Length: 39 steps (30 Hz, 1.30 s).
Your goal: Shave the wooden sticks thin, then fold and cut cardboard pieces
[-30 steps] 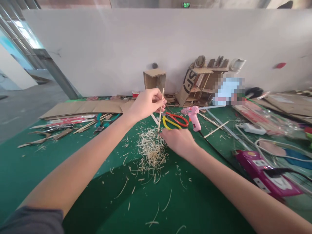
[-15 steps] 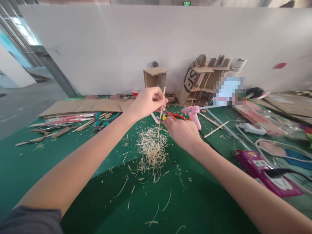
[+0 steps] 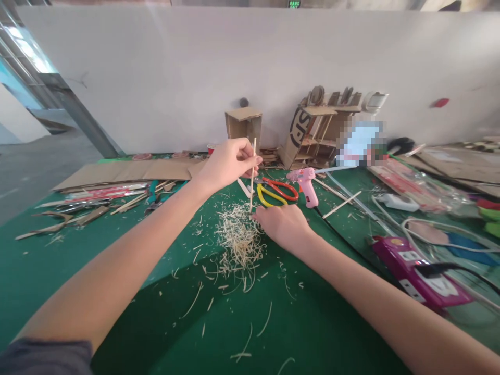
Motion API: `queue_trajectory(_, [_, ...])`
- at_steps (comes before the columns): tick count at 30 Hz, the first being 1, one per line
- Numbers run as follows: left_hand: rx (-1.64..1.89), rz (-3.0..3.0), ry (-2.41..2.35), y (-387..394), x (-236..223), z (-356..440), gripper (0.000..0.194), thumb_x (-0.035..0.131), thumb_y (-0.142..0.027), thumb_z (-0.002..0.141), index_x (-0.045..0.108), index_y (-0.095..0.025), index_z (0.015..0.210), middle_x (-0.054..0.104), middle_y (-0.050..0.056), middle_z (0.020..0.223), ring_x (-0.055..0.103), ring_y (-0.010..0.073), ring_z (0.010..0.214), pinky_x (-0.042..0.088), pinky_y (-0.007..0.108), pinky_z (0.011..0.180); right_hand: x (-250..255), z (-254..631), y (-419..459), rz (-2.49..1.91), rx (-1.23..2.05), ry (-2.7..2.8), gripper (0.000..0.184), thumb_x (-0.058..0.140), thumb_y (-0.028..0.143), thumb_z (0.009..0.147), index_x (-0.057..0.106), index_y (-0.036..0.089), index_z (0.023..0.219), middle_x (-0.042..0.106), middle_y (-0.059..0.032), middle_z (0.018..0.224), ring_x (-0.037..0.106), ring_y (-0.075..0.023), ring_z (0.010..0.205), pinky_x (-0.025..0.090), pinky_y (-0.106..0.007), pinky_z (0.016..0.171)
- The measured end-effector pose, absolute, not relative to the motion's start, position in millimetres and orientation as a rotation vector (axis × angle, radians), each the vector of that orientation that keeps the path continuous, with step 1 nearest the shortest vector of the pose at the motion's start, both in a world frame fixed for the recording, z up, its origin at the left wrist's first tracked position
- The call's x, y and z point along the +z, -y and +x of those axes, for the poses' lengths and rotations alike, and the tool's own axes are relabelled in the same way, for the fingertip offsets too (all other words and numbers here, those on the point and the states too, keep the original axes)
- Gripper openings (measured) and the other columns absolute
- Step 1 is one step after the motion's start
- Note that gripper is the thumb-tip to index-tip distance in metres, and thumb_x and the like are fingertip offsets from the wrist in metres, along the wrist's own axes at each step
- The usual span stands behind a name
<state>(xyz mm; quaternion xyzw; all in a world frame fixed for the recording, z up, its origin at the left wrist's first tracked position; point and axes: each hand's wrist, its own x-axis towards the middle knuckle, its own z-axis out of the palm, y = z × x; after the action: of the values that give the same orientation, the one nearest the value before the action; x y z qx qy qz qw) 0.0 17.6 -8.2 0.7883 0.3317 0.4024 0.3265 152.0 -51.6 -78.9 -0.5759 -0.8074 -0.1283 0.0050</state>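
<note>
My left hand is closed on a thin wooden stick and holds it nearly upright, with its lower tip over a pile of pale wood shavings on the green mat. My right hand lies low on the mat just right of the stick's lower end. Its fingers are curled and pressed together toward the stick. Whatever they hold is hidden under the hand.
Red and yellow scissors and a pink glue gun lie just behind my hands. A purple power strip with cables sits at the right. Cardboard sheets and hand tools lie at the left, cardboard models by the wall.
My right hand lifted up along the stick half a second ago and has come back down beside its lower tip. My left hand keeps the stick nearly still.
</note>
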Motion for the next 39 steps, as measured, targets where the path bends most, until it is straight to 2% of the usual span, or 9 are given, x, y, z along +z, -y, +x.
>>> queue_trajectory(4, [1.071, 2.079, -0.864, -18.6, -8.6, -0.2, 0.016, 0.06, -0.023, 0.085, 0.051, -0.015, 0.075, 0.065, 0.005, 0.071, 0.068, 0.0141, 0.068, 0.058, 0.026, 0.061, -75.0, 154.2, 48.7, -1.878, -0.61, 2.305, 0.05, 0.02, 0.041, 0.099, 0.064, 0.016, 0.1, 0.063, -0.0087, 0.061, 0.059, -0.0186, 0.055, 0.029, -0.027, 0.051])
queue_trajectory(10, [1.046, 2.026, -0.88, -21.4, -8.8, -2.7, 0.015, 0.06, -0.023, 0.085, 0.051, -0.015, 0.076, 0.066, 0.006, 0.074, 0.068, 0.0137, 0.069, 0.058, 0.028, 0.065, -84.8, 153.8, 51.5, -1.792, -0.442, 2.556, 0.039, 0.032, 0.038, 0.097, 0.066, 0.019, 0.09, 0.064, -0.007, 0.062, 0.059, -0.0159, 0.054, 0.026, -0.026, 0.049])
queue_trajectory(14, [1.044, 2.0, -0.896, -20.5, -7.7, -2.9, 0.016, 0.06, -0.022, 0.085, 0.051, -0.015, 0.075, 0.066, 0.006, 0.074, 0.068, 0.0141, 0.068, 0.059, 0.028, 0.063, -72.2, 153.2, 49.9, -1.874, -0.611, 2.319, 0.047, 0.021, 0.039, 0.099, 0.063, 0.017, 0.097, 0.064, -0.0083, 0.062, 0.059, -0.017, 0.054, 0.026, -0.026, 0.05])
queue_trajectory(17, [1.05, 2.001, -0.903, -19.1, -7.4, -2.5, 0.015, 0.06, -0.022, 0.085, 0.051, -0.015, 0.075, 0.067, 0.006, 0.075, 0.068, 0.0141, 0.068, 0.058, 0.027, 0.063, -68.0, 153.6, 48.9, -1.918, -0.613, 2.286, 0.047, 0.02, 0.037, 0.099, 0.062, 0.016, 0.098, 0.063, -0.0079, 0.06, 0.059, -0.0169, 0.053, 0.026, -0.026, 0.05])
queue_trajectory(22, [1.047, 1.98, -0.943, -18.9, -6.7, -2.7, 0.016, 0.06, -0.024, 0.085, 0.05, -0.016, 0.075, 0.067, 0.007, 0.076, 0.068, 0.014, 0.068, 0.058, 0.028, 0.065, -84.9, 152.0, 52.6, -1.819, -0.423, 2.504, 0.036, 0.034, 0.036, 0.097, 0.064, 0.019, 0.09, 0.062, -0.0056, 0.058, 0.058, -0.016, 0.051, 0.025, -0.025, 0.05])
queue_trajectory(27, [1.029, 1.971, -0.948, -18.9, -5.6, -2.8, 0.016, 0.06, -0.023, 0.085, 0.05, -0.016, 0.075, 0.067, 0.007, 0.078, 0.067, 0.0138, 0.07, 0.058, 0.028, 0.066, -80.4, 153.0, 47.6, -1.848, -0.558, 2.349, 0.045, 0.026, 0.041, 0.098, 0.064, 0.018, 0.094, 0.06, -0.0064, 0.056, 0.056, -0.016, 0.05, 0.023, -0.026, 0.049])
queue_trajectory(30, [1.03, 1.967, -0.94, -19.5, -5.7, -2.9, 0.015, 0.059, -0.021, 0.085, 0.05, -0.015, 0.075, 0.067, 0.008, 0.077, 0.068, 0.0144, 0.07, 0.058, 0.028, 0.066, -78.9, 155.0, 44.8, -1.881, -0.58, 2.345, 0.044, 0.026, 0.039, 0.098, 0.064, 0.017, 0.096, 0.059, -0.006, 0.054, 0.055, -0.0159, 0.049, 0.023, -0.026, 0.049])
queue_trajectory(35, [1.036, 1.94, -0.979, -19.3, -4.8, -2.9, 0.015, 0.059, -0.022, 0.086, 0.051, -0.015, 0.075, 0.067, 0.008, 0.076, 0.069, 0.0147, 0.069, 0.059, 0.029, 0.067, -84.7, 157.5, 47.6, -1.781, -0.491, 2.543, 0.039, 0.032, 0.039, 0.097, 0.065, 0.018, 0.088, 0.06, -0.0056, 0.058, 0.057, -0.0158, 0.05, 0.023, -0.026, 0.049])
queue_trajectory(39, [1.016, 1.944, -0.969, -18.3, -4.2, -2.1, 0.013, 0.059, -0.022, 0.085, 0.053, -0.015, 0.075, 0.068, 0.008, 0.078, 0.068, 0.0137, 0.07, 0.058, 0.027, 0.068, -75.6, 159.9, 45.5, -1.851, -0.603, 2.354, 0.045, 0.025, 0.04, 0.098, 0.063, 0.018, 0.096, 0.06, -0.0055, 0.057, 0.057, -0.0164, 0.051, 0.023, -0.027, 0.049])
